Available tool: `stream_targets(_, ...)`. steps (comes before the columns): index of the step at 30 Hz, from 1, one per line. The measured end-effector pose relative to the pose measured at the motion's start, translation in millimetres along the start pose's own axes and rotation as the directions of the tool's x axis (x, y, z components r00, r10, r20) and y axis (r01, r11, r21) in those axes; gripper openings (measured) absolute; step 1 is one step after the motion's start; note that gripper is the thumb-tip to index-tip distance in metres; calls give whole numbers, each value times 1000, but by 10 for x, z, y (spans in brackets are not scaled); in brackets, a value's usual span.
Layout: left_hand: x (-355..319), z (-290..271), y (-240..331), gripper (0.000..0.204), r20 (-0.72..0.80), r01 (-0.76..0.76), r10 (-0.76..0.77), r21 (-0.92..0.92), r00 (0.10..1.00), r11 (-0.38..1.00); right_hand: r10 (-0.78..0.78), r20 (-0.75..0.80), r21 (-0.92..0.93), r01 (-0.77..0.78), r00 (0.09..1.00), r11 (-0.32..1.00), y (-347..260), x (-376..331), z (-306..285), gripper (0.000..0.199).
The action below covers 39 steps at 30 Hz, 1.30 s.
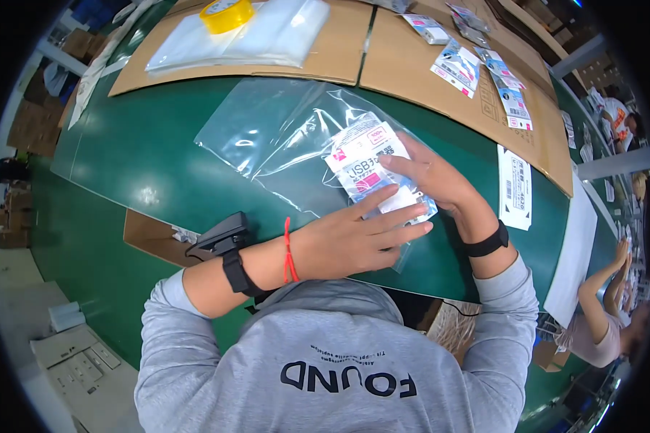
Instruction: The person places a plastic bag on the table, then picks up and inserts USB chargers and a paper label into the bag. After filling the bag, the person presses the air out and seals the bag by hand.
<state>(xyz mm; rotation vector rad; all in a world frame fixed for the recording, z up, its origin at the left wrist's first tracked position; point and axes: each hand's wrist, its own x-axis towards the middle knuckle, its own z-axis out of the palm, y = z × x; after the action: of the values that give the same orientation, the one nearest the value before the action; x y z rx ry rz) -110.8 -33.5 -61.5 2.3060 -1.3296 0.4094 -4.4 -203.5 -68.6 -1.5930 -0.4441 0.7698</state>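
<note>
A stack of white carded packages (368, 160) with pink and blue print sits tilted in front of me on a clear plastic bag (282, 137). Whether the stack is inside the bag or on top of it, I cannot tell. My right hand (435, 173) grips the stack from its right side, thumb across the front and other fingers partly hidden behind. My left hand (361, 234) reaches over the lower end, its fingers stretched and apart, with the tips against the packages. A red string is on my left wrist, and each forearm has a black strap.
Beyond the green table (166, 137) cardboard sheets (339, 61) carry a pile of clear bags (274, 36), a yellow tape roll (226, 16) and several carded packages (456, 68). A printed label sheet (514, 187) lies right. Another person's arm (603, 281) shows far right.
</note>
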Motion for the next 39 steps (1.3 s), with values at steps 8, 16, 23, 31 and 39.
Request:
stream_targets(8,62,193,158,9,-43,-109,110,29,993,994,64,-2,183,-62,998,981,79,214,285,46)
stream_targets(16,-37,245,250,9,-221,-104,100,-8,970,995,11,-132,173,12,991,985,-102,245,707,65)
stream_targets(23,-158,231,228,11,-212,-116,105,-40,972,992,225,-222,-359,-295,949,886,-157,128,707,79)
stream_targets(31,-197,312,317,11,-249,-273,231,-150,940,950,96,-157,363,-33,983,931,-44,639,1173,77)
stream_targets(39,-373,124,242,22,-272,-259,243,-27,931,965,-190,-77,342,205,979,917,41,1017,1429,64)
